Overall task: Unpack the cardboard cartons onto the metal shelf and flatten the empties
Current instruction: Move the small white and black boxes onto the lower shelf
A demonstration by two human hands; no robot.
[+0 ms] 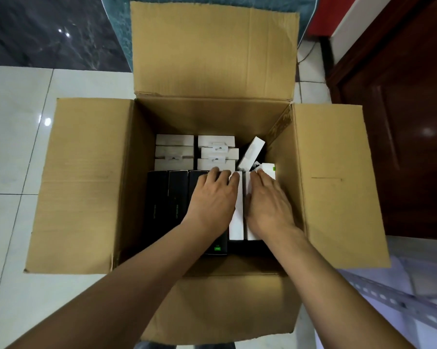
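In the open carton [86, 185] on the floor [11, 127], my left hand [212, 197] lies flat, fingers together, on the black boxes [177, 195], and my right hand [267, 200] lies flat on a white box [249, 183], with 1 thin white box [236, 215] between them.

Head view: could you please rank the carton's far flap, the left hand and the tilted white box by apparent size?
Largest: far flap
Then: left hand
Smallest: tilted white box, though it sits deeper in the carton and is partly hidden.
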